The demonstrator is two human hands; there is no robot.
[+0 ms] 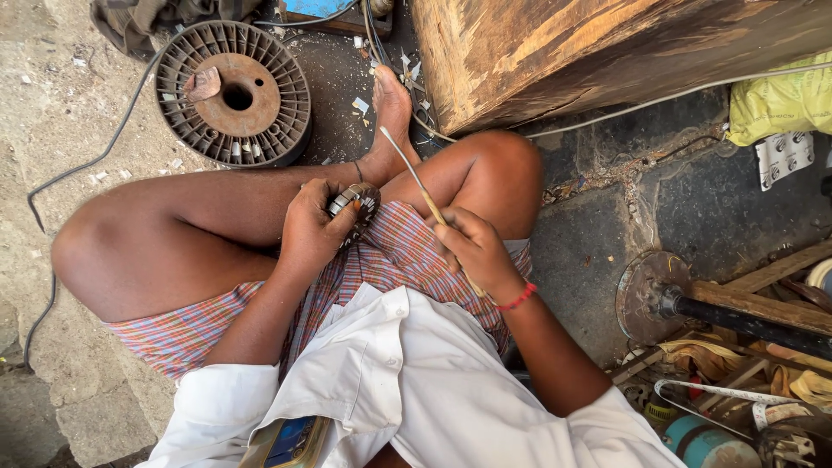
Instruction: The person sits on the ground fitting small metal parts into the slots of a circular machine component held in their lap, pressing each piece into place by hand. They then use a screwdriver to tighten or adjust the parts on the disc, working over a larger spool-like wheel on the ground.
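— Two things are being held; what is sitting in the left hand [310,227]?

— It is gripping a small round slotted metal core [355,205], fingers curled around it, over the lap and just above the checked cloth [394,251].

— And the right hand [475,251]?

— It is clenching a thin stick-like tool [414,178], whose pale tip is pointing up toward the bare foot [392,108], well clear of the core.

— What is lying around the person?

— An empty ribbed spool [234,94] is lying flat on the floor [52,113] beyond the left knee, with a dark cable [87,165] trailing beside it. A wooden block [598,48] is standing next to the foot, and a rusty disc on a shaft [650,299] is resting to the right.
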